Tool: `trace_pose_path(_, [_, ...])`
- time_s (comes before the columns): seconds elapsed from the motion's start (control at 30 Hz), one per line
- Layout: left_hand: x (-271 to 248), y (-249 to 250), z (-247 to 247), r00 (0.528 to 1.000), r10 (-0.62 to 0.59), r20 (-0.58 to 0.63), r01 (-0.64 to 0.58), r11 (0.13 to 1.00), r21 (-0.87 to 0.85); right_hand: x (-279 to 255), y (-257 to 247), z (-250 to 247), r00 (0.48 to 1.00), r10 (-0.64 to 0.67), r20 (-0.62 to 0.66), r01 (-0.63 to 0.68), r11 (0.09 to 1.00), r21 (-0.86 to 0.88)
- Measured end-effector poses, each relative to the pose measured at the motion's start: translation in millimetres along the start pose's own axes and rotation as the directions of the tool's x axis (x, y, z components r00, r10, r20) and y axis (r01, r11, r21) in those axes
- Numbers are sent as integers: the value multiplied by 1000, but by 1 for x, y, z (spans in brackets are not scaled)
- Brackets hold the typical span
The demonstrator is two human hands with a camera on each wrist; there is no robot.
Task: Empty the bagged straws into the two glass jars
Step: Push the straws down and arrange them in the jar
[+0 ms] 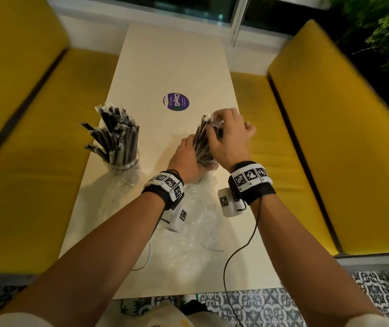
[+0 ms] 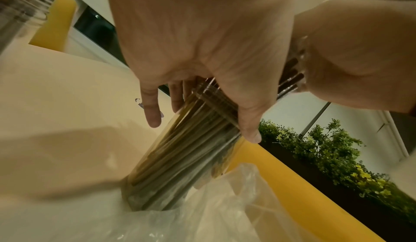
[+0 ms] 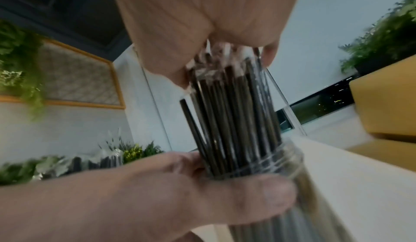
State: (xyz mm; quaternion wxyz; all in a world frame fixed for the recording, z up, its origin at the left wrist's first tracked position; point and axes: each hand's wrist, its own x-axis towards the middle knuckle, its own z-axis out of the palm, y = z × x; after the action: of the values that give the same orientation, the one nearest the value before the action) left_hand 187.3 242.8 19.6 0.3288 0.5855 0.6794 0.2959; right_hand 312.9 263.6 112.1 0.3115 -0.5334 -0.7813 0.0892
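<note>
Two glass jars stand on the cream table (image 1: 165, 55). The left jar (image 1: 124, 161) is packed with black wrapped straws (image 1: 115, 133) and stands alone. My left hand (image 1: 186, 156) grips the right jar (image 2: 180, 171) around its upper wall, thumb (image 3: 254, 194) just below the rim (image 3: 290, 164). A bundle of black straws (image 3: 234, 121) stands in this jar, leaning slightly. My right hand (image 1: 228, 135) sits on top of the bundle with fingers and thumb curled round the straw tips. The jar's base is hidden in the head view.
Crumpled clear plastic bags (image 1: 188, 223) lie on the table near my wrists, one (image 1: 122, 192) in front of the left jar. A purple round sticker (image 1: 178, 101) sits mid-table. Yellow benches (image 1: 330, 138) flank both sides. Thin cables (image 1: 235, 256) trail off the near edge.
</note>
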Motion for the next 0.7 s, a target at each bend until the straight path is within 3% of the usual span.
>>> trace_pose_path(0.07, [2, -2, 1, 1000, -15, 1, 15, 1000, -15, -5, 3, -4, 994, -31, 105, 42, 993, -112])
trace_pose_path(0.2, [2, -4, 2, 999, -37, 5, 37, 997, -70, -1, 2, -20, 995, -97, 9, 98, 994, -56])
trace_pose_path(0.3, [2, -2, 3, 999, -35, -8, 34, 996, -83, 7, 7, -10, 980, -57, 191, 79, 991, -109])
trace_pose_path(0.37, [3, 0, 3, 999, -48, 8, 48, 997, -60, 13, 9, 4, 958, -52, 282, 56, 998, -6])
trace_pose_path(0.47, [1, 2, -1, 1000, -25, 15, 26, 999, -31, 22, 7, 5, 986, -85, 140, 69, 990, 119])
trace_pose_path(0.57, [-1, 1, -3, 1000, -12, 4, 12, 999, -36, 33, 1, -4, 998, 28, 49, -35, 986, 162])
trace_pose_path(0.7, [-3, 2, -3, 1000, -6, -2, 6, 999, -36, 41, -1, 3, 913, 236, 332, -153, 954, -258])
